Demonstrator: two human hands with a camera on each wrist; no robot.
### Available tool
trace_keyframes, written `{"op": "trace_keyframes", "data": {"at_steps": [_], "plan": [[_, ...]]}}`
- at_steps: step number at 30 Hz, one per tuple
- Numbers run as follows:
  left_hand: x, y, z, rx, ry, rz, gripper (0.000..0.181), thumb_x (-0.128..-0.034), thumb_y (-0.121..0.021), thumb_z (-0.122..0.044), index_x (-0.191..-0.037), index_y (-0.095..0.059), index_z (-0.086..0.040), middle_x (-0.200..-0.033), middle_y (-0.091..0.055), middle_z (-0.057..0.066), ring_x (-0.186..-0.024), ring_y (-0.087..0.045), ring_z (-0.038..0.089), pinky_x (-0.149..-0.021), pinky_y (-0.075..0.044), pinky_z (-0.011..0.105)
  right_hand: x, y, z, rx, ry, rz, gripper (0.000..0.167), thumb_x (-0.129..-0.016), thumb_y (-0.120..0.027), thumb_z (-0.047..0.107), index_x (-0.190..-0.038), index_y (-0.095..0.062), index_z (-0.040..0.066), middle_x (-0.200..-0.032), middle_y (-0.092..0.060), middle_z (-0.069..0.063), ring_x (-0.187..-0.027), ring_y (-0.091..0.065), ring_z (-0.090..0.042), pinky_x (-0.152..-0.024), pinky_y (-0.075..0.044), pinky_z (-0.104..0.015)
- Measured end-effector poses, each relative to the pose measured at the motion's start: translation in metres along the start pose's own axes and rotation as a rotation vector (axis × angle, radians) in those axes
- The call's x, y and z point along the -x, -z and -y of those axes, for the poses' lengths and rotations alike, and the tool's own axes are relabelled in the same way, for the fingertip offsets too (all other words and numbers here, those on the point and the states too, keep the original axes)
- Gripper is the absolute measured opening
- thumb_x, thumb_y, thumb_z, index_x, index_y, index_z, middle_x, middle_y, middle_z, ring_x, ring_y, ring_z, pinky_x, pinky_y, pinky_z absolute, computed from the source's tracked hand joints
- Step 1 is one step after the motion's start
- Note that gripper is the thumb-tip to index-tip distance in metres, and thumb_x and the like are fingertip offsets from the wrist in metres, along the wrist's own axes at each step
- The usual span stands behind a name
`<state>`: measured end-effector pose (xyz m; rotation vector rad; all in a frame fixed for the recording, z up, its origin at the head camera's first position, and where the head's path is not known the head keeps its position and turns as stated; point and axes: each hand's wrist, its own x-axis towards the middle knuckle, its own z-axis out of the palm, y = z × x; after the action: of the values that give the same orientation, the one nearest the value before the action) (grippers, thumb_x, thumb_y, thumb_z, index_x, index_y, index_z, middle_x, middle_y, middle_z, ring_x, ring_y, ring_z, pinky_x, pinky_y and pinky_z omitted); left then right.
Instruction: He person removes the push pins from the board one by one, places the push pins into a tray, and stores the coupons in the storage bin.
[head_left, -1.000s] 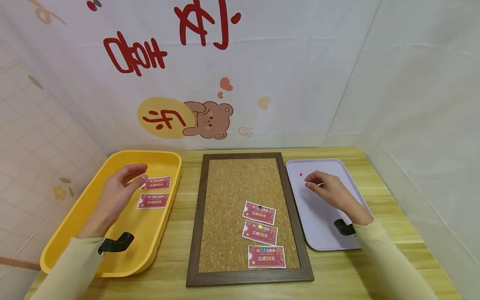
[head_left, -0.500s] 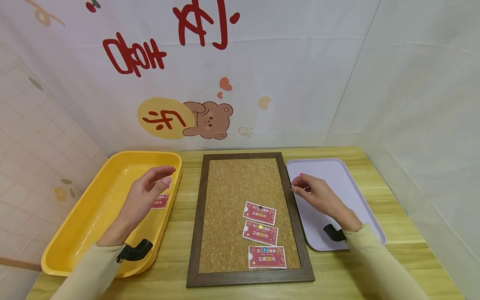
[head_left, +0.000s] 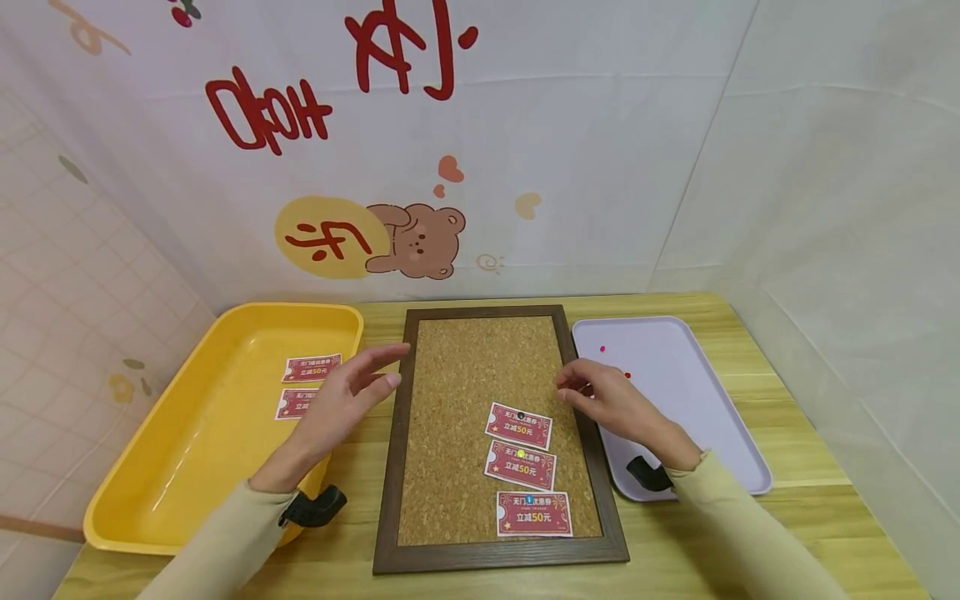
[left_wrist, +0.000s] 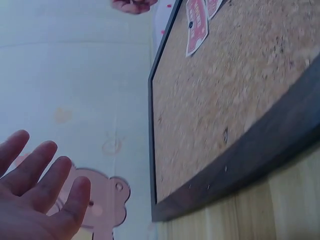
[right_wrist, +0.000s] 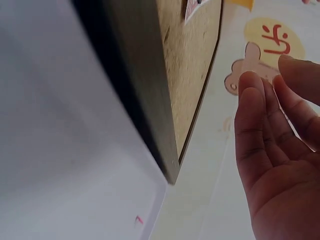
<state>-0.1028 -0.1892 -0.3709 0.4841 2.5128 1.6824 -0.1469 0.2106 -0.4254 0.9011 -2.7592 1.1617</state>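
Observation:
My left hand (head_left: 341, 417) hovers between the yellow bin (head_left: 225, 321) and the corkboard (head_left: 480, 358), fingers loosely extended, nothing visible in them. In the left wrist view the fingers of this hand (left_wrist: 45, 195) are spread. Over the board's right frame edge is my right hand (head_left: 618, 408). Its fingers are gently bent, and the right wrist view shows no object at the fingertips (right_wrist: 250, 100). Pinned to the lower right cork are three red coupons: one with a black pin (head_left: 521, 415), one with a yellow pin (head_left: 521, 454), one with a blue pin (head_left: 529, 501).
Two red coupons (head_left: 313, 367) lie in the yellow bin, the nearer one partly covered by my left hand. On the lavender tray (head_left: 720, 425) at right are a pink pin (head_left: 602, 348) and a red pin (head_left: 627, 375). A printed cloth wall (head_left: 585, 125) stands behind.
The left hand has moved right, from over the yellow bin to the board's left edge. The right hand has moved left from the tray to the board, uncovering the red pin.

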Motion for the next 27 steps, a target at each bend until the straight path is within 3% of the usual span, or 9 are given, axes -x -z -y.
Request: {"op": "trace_keyframes", "data": {"at_steps": [3, 6, 15, 27], "plan": [[-0.004, -0.010, 0.000, -0.008, 0.013, 0.026, 0.047, -0.1050, -0.061, -0.028, -0.150, -0.054, -0.014, -0.154, -0.051, 0.009, -0.136, -0.052, 0.035, -0.105, -0.048, 0.049, -0.002, -0.004, 0.004, -0.012, -0.001, 0.026, 0.008, -0.098, -0.072, 0.007, -0.104, -0.071, 0.003, -0.096, -0.071, -0.002, -0.087, -0.066, -0.010, -0.078, -0.058, -0.033], [-0.009, -0.021, 0.000, -0.026, 0.011, 0.063, 0.050, -0.1032, -0.064, -0.029, -0.150, -0.053, -0.013, -0.153, -0.051, 0.011, -0.132, -0.055, 0.036, -0.103, -0.049, 0.056, -0.004, -0.007, 0.008, -0.010, -0.009, 0.054, 0.006, -0.097, -0.072, 0.007, -0.103, -0.072, 0.005, -0.096, -0.071, -0.001, -0.088, -0.065, -0.009, -0.078, -0.057, -0.031], [-0.027, -0.051, 0.005, -0.020, -0.054, 0.148, 0.048, -0.1008, -0.066, -0.014, -0.146, -0.053, -0.001, -0.146, -0.057, 0.016, -0.133, -0.052, 0.039, -0.111, -0.040, 0.059, -0.012, -0.017, 0.012, 0.001, 0.009, 0.119, 0.007, -0.098, -0.071, 0.007, -0.104, -0.075, 0.007, -0.098, -0.072, 0.001, -0.087, -0.064, -0.008, -0.077, -0.056, -0.032], [-0.046, -0.081, 0.021, -0.079, -0.007, 0.221, 0.047, -0.1002, -0.067, -0.011, -0.144, -0.055, -0.001, -0.136, -0.061, 0.020, -0.125, -0.058, 0.039, -0.104, -0.047, 0.056, -0.021, -0.027, 0.010, 0.013, 0.026, 0.202, 0.009, -0.098, -0.071, 0.007, -0.104, -0.077, 0.008, -0.097, -0.073, 0.004, -0.088, -0.065, -0.006, -0.078, -0.056, -0.031]]}}
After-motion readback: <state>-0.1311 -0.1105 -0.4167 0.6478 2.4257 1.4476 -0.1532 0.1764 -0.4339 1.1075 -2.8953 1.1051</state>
